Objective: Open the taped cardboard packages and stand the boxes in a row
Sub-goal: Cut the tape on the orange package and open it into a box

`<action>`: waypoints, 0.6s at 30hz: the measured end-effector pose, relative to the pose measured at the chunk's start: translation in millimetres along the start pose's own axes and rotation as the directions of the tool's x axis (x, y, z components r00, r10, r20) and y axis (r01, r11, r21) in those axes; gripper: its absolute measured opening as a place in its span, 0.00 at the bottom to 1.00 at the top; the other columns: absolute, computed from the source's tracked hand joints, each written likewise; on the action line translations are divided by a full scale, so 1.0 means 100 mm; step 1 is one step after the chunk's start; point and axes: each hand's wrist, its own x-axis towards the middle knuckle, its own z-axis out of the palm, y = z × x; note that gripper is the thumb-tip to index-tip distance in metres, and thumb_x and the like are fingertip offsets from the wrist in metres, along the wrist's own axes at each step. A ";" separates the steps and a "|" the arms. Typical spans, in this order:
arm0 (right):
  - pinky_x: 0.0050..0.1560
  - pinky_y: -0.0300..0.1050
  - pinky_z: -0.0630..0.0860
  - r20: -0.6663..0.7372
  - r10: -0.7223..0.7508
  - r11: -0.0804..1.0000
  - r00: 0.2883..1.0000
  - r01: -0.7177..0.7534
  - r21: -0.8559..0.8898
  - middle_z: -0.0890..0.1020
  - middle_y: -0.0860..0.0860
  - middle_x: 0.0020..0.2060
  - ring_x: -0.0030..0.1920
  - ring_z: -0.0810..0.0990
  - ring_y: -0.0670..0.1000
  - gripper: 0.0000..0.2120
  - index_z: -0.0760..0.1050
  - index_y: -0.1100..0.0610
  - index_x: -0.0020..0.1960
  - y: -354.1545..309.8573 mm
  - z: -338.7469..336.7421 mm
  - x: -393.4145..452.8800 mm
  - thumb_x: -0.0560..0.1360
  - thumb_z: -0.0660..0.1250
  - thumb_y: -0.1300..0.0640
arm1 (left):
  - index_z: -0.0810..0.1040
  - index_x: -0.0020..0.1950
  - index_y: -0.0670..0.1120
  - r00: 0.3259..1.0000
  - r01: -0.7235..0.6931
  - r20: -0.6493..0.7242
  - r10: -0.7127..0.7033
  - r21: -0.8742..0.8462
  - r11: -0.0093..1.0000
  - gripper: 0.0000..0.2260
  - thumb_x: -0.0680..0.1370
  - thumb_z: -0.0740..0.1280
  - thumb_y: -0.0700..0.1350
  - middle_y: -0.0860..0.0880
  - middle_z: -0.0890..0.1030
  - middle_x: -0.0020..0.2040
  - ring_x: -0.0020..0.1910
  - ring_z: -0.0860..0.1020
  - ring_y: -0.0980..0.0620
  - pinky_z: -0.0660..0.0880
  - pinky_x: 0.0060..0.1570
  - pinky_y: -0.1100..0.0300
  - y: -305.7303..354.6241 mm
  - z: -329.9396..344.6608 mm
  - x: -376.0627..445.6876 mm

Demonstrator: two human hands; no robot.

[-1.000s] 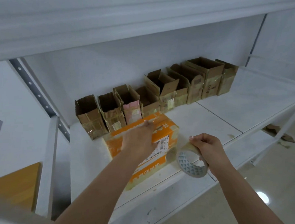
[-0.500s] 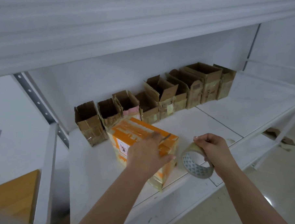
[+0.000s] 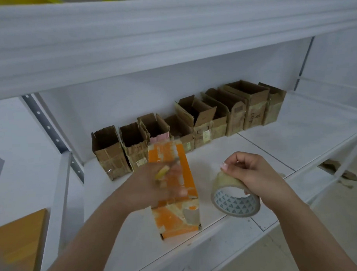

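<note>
An orange, tape-covered cardboard package (image 3: 177, 219) stands on end near the front of the white shelf (image 3: 276, 141). My left hand (image 3: 147, 186) is blurred with motion and lies over the package's top and left side. It seems to pinch a small yellow tool (image 3: 162, 172). To the right, my right hand (image 3: 255, 173) grips a roll of clear tape (image 3: 235, 200) just above the shelf's front edge. Several opened brown boxes (image 3: 193, 122) stand upright in a row along the back wall.
The shelf above (image 3: 169, 43) overhangs low across the top. A perforated metal upright (image 3: 48, 128) stands at the left, with a wooden board (image 3: 18, 238) beyond it. Cardboard scraps (image 3: 338, 171) lie on the floor at the right.
The orange package turned from lying flat and slanted to standing on end, lengthwise toward me. My left hand slid over it. My right hand stayed put with the tape roll.
</note>
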 end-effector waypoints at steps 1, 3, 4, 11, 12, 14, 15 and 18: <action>0.23 0.36 0.67 0.002 -0.015 1.000 1.000 0.015 0.000 0.76 0.53 0.29 0.28 0.72 0.48 0.08 0.79 0.56 0.39 -0.03 0.03 0.00 0.76 0.70 0.55 | 0.81 0.57 0.56 0.991 -0.017 -0.135 -0.003 -0.145 0.989 0.20 0.68 0.74 0.61 0.59 0.83 0.53 0.53 0.80 0.64 0.75 0.50 0.66 0.10 0.05 0.00; 0.24 0.35 0.67 0.003 -0.042 0.999 0.999 0.042 0.001 0.75 0.55 0.30 0.29 0.72 0.50 0.07 0.79 0.55 0.39 -0.08 0.09 0.01 0.76 0.70 0.55 | 0.80 0.54 0.53 0.969 -0.019 -0.244 -0.046 -0.255 0.967 0.23 0.66 0.68 0.65 0.58 0.83 0.49 0.49 0.80 0.63 0.73 0.46 0.67 0.32 0.19 0.01; 0.24 0.34 0.67 0.003 -0.057 0.998 0.998 0.057 0.001 0.75 0.55 0.30 0.29 0.72 0.49 0.07 0.79 0.54 0.40 -0.10 0.12 0.01 0.76 0.70 0.55 | 0.80 0.53 0.53 0.970 -0.010 -0.238 -0.052 -0.254 0.967 0.25 0.64 0.65 0.67 0.58 0.82 0.48 0.48 0.79 0.64 0.72 0.44 0.68 0.42 0.27 0.02; 0.32 0.36 0.75 0.062 -0.072 0.989 0.996 0.063 0.135 0.83 0.54 0.34 0.34 0.81 0.50 0.10 0.81 0.55 0.47 -0.28 0.26 -0.10 0.74 0.69 0.49 | 0.78 0.37 0.49 0.885 -0.075 -0.465 -0.001 -0.145 0.987 0.11 0.75 0.71 0.52 0.54 0.79 0.32 0.32 0.76 0.59 0.71 0.31 0.67 0.44 0.46 0.14; 0.36 0.37 0.77 0.104 -0.060 0.983 0.993 0.040 0.181 0.85 0.52 0.35 0.36 0.83 0.49 0.13 0.81 0.53 0.52 -0.31 0.24 -0.12 0.72 0.68 0.47 | 0.78 0.37 0.47 0.876 -0.073 -0.482 -0.004 -0.140 0.987 0.11 0.77 0.70 0.51 0.53 0.79 0.33 0.32 0.77 0.58 0.73 0.32 0.67 0.43 0.42 0.12; 0.46 0.40 0.78 0.182 -0.054 0.977 0.982 0.015 0.212 0.86 0.52 0.39 0.41 0.85 0.49 0.23 0.75 0.46 0.62 -0.35 0.21 -0.15 0.68 0.68 0.46 | 0.79 0.38 0.45 0.864 -0.056 -0.502 -0.045 -0.185 0.981 0.11 0.78 0.69 0.50 0.51 0.81 0.34 0.35 0.78 0.55 0.74 0.35 0.65 0.41 0.33 0.05; 0.50 0.42 0.78 0.201 -0.057 0.975 0.978 0.011 0.223 0.87 0.54 0.40 0.44 0.86 0.49 0.27 0.72 0.45 0.66 -0.37 0.19 -0.16 0.67 0.69 0.46 | 0.78 0.38 0.45 0.856 -0.047 -0.514 -0.062 -0.196 0.979 0.12 0.78 0.68 0.50 0.51 0.82 0.34 0.35 0.79 0.55 0.75 0.36 0.64 0.39 0.29 0.01; 0.44 0.39 0.79 0.206 -0.088 0.972 0.975 0.039 0.231 0.86 0.52 0.38 0.42 0.85 0.48 0.29 0.72 0.48 0.67 -0.43 0.17 -0.14 0.66 0.69 0.48 | 0.76 0.38 0.47 0.804 -0.014 -0.589 -0.084 -0.160 0.987 0.12 0.79 0.67 0.51 0.49 0.81 0.35 0.36 0.78 0.52 0.76 0.35 0.58 0.31 0.26 -0.08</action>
